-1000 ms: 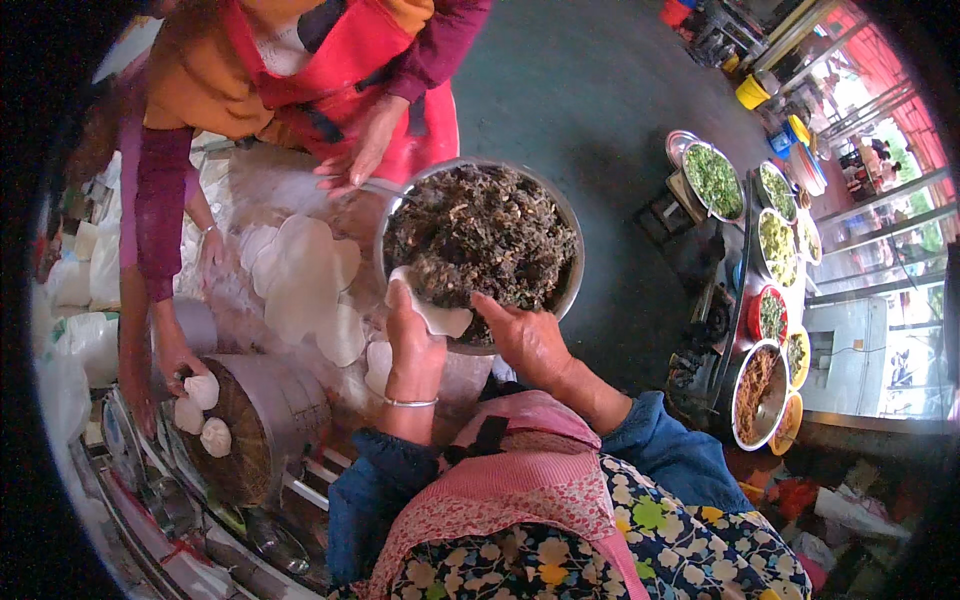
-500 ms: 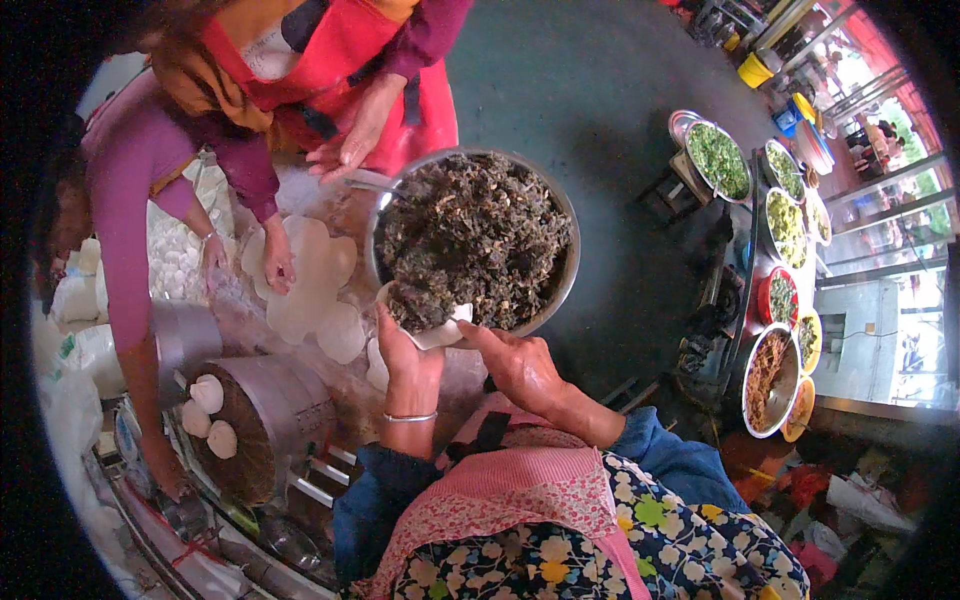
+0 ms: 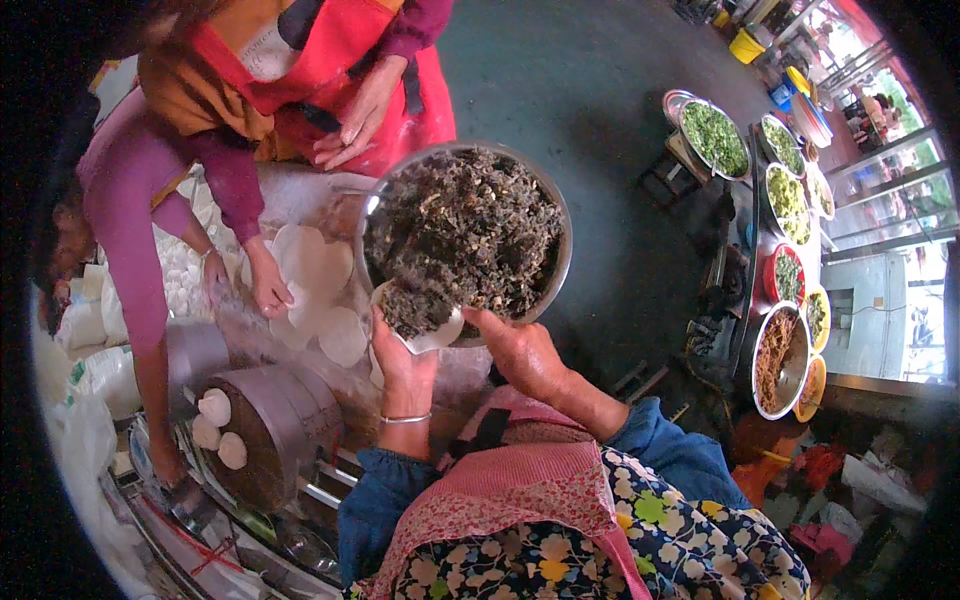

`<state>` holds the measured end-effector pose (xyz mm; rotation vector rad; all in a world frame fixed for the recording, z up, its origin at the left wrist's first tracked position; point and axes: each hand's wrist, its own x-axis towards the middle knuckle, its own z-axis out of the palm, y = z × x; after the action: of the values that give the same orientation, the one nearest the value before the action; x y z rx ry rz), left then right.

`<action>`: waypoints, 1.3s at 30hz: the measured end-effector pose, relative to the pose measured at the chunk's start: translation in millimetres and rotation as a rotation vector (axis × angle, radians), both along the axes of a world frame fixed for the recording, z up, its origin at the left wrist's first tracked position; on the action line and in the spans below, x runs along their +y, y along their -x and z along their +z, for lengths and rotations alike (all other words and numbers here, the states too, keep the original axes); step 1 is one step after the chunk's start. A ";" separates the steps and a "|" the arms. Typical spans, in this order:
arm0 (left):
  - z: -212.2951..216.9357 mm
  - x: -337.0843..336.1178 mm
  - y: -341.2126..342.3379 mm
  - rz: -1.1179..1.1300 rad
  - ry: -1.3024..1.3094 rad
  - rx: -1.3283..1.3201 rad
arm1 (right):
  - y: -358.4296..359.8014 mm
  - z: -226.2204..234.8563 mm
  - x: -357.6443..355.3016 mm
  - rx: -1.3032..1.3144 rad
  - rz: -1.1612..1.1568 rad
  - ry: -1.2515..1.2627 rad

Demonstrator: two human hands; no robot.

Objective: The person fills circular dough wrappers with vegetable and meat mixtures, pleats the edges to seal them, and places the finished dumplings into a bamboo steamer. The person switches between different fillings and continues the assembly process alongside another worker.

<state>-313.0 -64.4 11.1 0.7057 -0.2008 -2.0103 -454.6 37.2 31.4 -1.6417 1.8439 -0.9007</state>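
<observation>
A round white dough wrapper (image 3: 437, 340) rests in my left hand (image 3: 403, 372), cupped around a heap of dark chopped filling (image 3: 408, 310). The fingers of that hand curve under and around the dough. My right hand (image 3: 528, 358) pinches the wrapper's right edge, its other fingers curled in. Just beyond both hands stands a large steel bowl (image 3: 567, 240) full of the same dark filling (image 3: 475, 225). Several flat dough wrappers (image 3: 343, 334) lie overlapping on the floury table to the left of my left hand.
Across the table a co-worker's hand (image 3: 268, 285) touches the wrappers; another person's hands (image 3: 360, 120) are near a red apron. At left, filled buns (image 3: 232, 451) sit on a round steamer (image 3: 290, 400). Bowls of chopped greens (image 3: 715, 140) and shredded brown food (image 3: 775, 360) stand right.
The wrapper is now rounder and more cupped, with its filling showing more. My right fingertips have shifted slightly up along its edge. A co-worker's hand has moved slightly over the flat wrappers.
</observation>
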 end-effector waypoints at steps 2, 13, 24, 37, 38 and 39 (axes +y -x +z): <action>2.3 -1.7 1.0 0.030 -0.063 -0.050 | -6.2 -1.4 0.1 0.027 0.015 0.022; -5.3 -2.1 -27.8 0.004 -0.098 0.035 | 10.5 25.8 -9.9 -0.016 -0.097 -0.059; 19.0 -2.0 -25.1 -0.068 -0.083 0.226 | 25.3 25.5 -17.0 0.505 0.056 -0.264; 55.8 8.4 -19.7 -0.194 -0.001 0.242 | -7.6 16.2 -27.0 -0.811 -0.012 0.015; 55.5 9.1 -20.9 -0.188 -0.015 0.238 | -9.5 21.8 -28.0 -0.925 -0.044 -0.050; 55.2 9.8 -21.7 -0.183 -0.029 0.233 | -11.0 24.5 -29.2 -1.039 -0.076 -0.116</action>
<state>-291.3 -54.6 66.3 0.4789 -0.1010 -2.2550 -443.6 8.0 55.9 -0.7485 1.1744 -1.3062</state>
